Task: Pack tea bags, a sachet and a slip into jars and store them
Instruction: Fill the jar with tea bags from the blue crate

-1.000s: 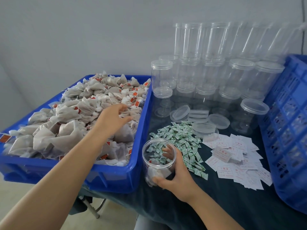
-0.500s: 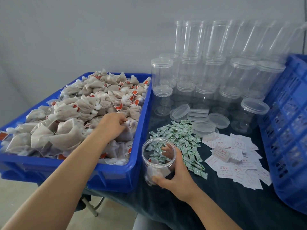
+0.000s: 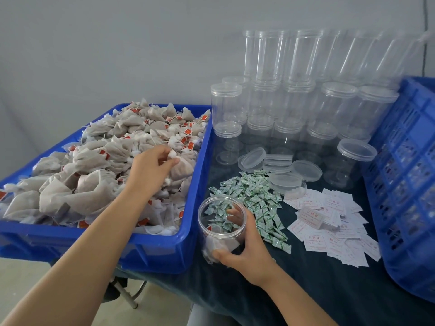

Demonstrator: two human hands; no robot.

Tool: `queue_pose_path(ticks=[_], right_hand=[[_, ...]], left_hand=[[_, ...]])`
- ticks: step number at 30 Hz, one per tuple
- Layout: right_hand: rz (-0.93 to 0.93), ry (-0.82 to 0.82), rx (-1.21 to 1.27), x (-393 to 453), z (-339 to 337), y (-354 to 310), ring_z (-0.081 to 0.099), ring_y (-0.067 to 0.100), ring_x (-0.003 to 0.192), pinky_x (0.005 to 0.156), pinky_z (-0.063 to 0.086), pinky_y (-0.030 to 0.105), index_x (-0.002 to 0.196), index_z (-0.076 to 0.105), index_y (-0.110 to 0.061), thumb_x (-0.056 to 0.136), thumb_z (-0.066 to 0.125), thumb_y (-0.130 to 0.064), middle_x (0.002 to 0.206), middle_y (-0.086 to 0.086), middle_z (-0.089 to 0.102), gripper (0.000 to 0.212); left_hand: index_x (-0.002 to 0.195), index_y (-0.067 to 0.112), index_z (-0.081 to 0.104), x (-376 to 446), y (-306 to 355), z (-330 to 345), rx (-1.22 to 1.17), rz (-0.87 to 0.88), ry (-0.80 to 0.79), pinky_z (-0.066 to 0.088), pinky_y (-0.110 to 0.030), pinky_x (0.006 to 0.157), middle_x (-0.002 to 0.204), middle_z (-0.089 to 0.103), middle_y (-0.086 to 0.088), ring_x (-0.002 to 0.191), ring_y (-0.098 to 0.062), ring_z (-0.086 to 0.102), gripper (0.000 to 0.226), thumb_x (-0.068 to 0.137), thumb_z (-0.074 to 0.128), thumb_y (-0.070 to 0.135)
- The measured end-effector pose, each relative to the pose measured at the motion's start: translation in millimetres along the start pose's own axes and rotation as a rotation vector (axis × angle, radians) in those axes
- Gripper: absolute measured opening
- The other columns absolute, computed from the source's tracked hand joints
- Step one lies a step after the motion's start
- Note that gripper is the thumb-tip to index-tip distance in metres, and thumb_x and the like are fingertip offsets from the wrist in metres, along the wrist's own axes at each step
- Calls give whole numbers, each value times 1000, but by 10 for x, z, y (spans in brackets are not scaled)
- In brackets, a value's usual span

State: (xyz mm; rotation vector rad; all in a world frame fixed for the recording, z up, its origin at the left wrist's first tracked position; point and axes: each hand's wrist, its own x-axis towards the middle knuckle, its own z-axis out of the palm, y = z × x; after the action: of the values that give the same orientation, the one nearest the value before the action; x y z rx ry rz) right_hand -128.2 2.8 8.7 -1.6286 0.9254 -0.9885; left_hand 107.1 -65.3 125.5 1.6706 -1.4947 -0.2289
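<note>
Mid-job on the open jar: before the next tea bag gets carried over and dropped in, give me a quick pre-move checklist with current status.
1. Open jar steadied: ok, right hand grips its side, jar upright on the dark cloth.
2. Jar mouth free: ok, no lid on it.
3. Tea bag secured: ok, left hand pinches a tea bag in the blue tray.
4. Only one bag lifted: cannot tell, neighbours crowd the fingers.
5. Room in jar: ok, only some bags at the bottom.
6. Sachets and slips at hand: ok, both piles lie right of the jar.
</note>
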Motion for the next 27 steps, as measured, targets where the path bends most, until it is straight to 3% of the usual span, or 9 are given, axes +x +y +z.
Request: queue_pose_path(ticks=[2, 5, 8, 11, 19, 23, 27], right_hand=[[3, -4, 12, -4, -1, 7, 44, -16, 124, 93, 38, 1, 135, 26, -55, 72, 84, -22, 128, -39, 43, 92], [5, 4, 24, -9, -2, 5, 44, -16, 124, 93, 38, 1, 136, 26, -51, 72, 85, -20, 134, -30, 41, 92], [-1, 7, 17, -7, -5, 9, 44, -16, 124, 93, 37, 1, 136, 26, -53, 71, 85, -24, 133, -33, 42, 92], [-4, 1, -2, -2, -7, 2, 43, -17, 123, 92, 36, 0, 130, 26, -66, 69, 85, -31, 127, -42, 41, 92], [-10, 27, -9, 9, -3, 32, 42, -15, 125, 93, 37, 1, 125, 27, -75, 70, 85, -33, 126, -42, 41, 90], [-2, 13, 16, 7, -4, 26, 46, -11, 125, 95, 38, 4, 135, 27, -56, 71, 85, -27, 127, -38, 44, 92], [2, 1, 42, 4, -2, 25, 58, 1, 116, 90, 47, 12, 136, 33, -33, 74, 83, -18, 120, -28, 57, 81]], left_hand=[[105, 17, 65, -3, 13, -14, -88, 7, 15, 47, -18, 71, 82, 64, 15, 78, 1, 61, 18, 88, 66, 22], [102, 20, 64, 0, 48, -33, -248, -8, 49, 57, -32, 77, 87, 70, 8, 81, -9, 68, 14, 88, 66, 20], [111, 14, 63, 16, 113, -61, -409, -40, 37, 57, -21, 66, 87, 73, 5, 79, -8, 71, 23, 88, 67, 18], [96, 16, 66, 39, 224, -137, -549, -26, -63, 55, -17, 63, 87, 74, 4, 80, -9, 72, 8, 89, 65, 12], [89, 15, 66, -145, 689, -189, -800, 5, -393, 56, -19, 61, 82, 74, 2, 80, -12, 72, 13, 77, 65, 15], [82, 17, 70, -286, 769, -65, -837, -29, -569, 56, -22, 62, 82, 74, -2, 80, -15, 72, 12, 70, 67, 17], [87, 18, 69, -363, 740, 9, -616, 28, -724, 56, -20, 66, 88, 75, -1, 85, -15, 72, 10, 78, 70, 12]])
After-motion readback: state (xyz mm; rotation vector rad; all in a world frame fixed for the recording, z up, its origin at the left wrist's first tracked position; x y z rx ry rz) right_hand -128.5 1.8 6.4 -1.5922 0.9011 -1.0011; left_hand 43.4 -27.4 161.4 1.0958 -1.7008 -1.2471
